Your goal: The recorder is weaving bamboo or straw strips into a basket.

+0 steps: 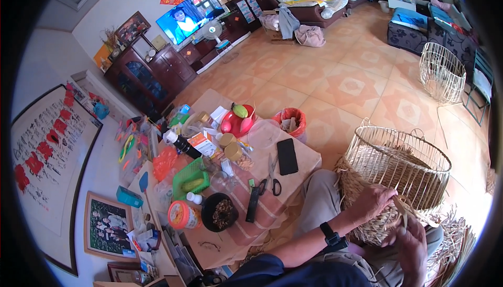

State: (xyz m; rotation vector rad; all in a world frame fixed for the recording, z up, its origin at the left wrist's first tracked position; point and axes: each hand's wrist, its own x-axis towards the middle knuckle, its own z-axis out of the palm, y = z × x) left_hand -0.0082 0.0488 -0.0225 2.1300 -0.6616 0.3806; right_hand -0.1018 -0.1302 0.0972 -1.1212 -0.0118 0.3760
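I judge the near basket (390, 167) light, springy, best held by its woven wall (352, 183); right hand (412, 245) pinches a pale strip (403, 217); what left hand (373, 202) grips, I cannot tell.

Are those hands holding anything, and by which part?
The right hand pinches a strip by its lower visible part, against the basket. The left hand is near its upper part; its grip can't be told.

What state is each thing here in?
Nearer basket: partly woven, some ribs bare
Left hand: pinching a pale strip
Right hand: closed on the same strip
Far basket: ribs bare
Scissors: on table, unheld
Phone: lying flat, screen dark
Television: on
Fan: upright, spinning unclear
Red bin: open, holding something
Black bowl: holding something brown
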